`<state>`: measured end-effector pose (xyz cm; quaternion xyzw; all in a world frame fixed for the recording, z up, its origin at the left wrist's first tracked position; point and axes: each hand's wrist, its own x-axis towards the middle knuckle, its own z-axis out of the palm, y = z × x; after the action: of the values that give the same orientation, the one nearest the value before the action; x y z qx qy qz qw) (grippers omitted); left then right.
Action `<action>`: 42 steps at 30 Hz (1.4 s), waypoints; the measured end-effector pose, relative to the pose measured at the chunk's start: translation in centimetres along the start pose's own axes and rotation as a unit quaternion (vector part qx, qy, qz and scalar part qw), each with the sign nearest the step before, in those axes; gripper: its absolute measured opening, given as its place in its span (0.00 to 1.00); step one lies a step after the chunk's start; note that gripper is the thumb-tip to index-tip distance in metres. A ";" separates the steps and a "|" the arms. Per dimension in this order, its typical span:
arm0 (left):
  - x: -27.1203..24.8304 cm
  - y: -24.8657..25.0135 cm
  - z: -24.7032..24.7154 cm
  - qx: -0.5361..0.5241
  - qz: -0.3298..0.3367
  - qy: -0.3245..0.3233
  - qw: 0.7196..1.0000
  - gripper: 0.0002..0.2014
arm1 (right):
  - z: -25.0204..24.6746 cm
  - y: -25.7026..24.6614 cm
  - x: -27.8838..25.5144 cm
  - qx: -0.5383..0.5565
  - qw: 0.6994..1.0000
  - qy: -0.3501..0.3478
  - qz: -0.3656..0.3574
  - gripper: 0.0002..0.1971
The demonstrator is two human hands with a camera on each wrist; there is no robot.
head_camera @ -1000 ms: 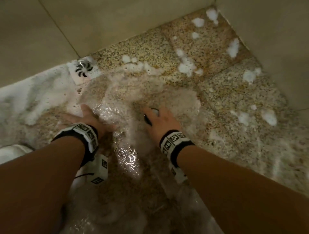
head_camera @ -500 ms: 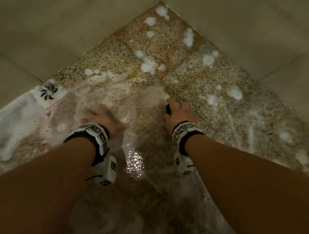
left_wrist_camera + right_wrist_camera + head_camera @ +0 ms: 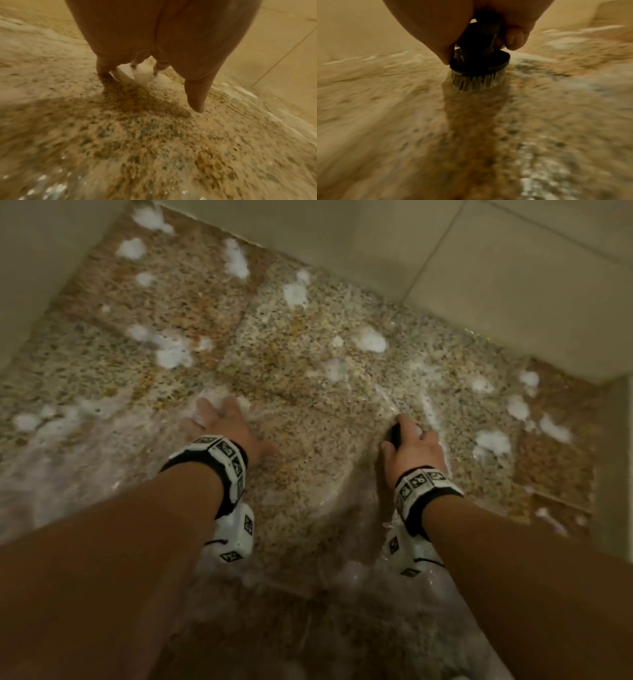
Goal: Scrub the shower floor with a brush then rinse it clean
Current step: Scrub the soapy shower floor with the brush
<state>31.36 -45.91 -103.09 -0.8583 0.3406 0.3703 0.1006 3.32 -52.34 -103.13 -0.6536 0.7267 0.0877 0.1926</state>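
Your speckled granite shower floor [image 3: 308,364] fills the frame, wet, dotted with white foam clumps [image 3: 171,350]. Your left hand [image 3: 226,422] lies spread, fingertips down. Right-wrist view alone shows the round black brush [image 3: 479,67], right hand [image 3: 414,446] gripping it, bristles down, centre-right.

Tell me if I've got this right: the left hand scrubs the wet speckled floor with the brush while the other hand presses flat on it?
Not quite: the hands are swapped. The right wrist view shows the right hand holding the brush, bristles on the floor; the left hand presses flat.
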 end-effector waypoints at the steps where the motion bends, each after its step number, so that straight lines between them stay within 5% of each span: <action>1: 0.1 0.3 0.0 0.007 -0.002 -0.005 1.000 0.62 | -0.2 0.9 0.2 0.006 0.999 0.004 0.033 0.24; 5: -0.1 0.3 -0.3 0.012 0.007 -0.005 1.000 0.61 | -0.8 1.7 0.6 0.068 0.991 0.020 0.117 0.17; 9: 0.2 -2.1 0.0 -0.002 0.019 0.007 1.000 0.58 | -0.4 -1.6 0.2 0.098 0.987 0.028 0.125 0.17; 17: -0.4 -5.2 0.7 -0.072 0.044 0.061 0.995 0.32 | 4.1 -13.6 -5.9 0.060 0.978 -0.021 -0.196 0.16; 22: -0.1 -4.8 1.0 -0.068 0.039 0.078 0.994 0.33 | 5.3 -10.7 -8.6 -0.026 0.955 -0.083 -0.284 0.22; 27: 0.2 -4.7 1.1 -0.029 0.037 0.091 0.995 0.34 | 1.8 -2.0 -5.0 -0.003 0.990 -0.025 -0.141 0.23; 31: -0.7 -2.9 0.7 0.007 0.038 0.065 0.997 0.39 | -0.8 4.9 -2.5 0.044 0.996 0.026 0.069 0.19; 36: -2.1 -0.4 1.4 0.014 0.060 0.044 0.997 0.39 | -1.0 4.0 -1.7 0.128 0.976 0.037 0.172 0.19; 38: -2.5 0.4 2.0 0.013 0.073 0.038 0.997 0.39 | -0.6 0.7 -2.9 0.147 0.983 0.048 0.100 0.16; 42: -3.0 0.9 2.9 0.019 0.094 0.050 0.994 0.40 | 2.4 -6.2 -8.1 0.063 0.981 -0.031 -0.183 0.18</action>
<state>27.61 -43.83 -102.97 -0.8378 0.4317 0.3280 0.0647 10.38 -44.86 -101.32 -0.7592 0.5923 0.0250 0.2688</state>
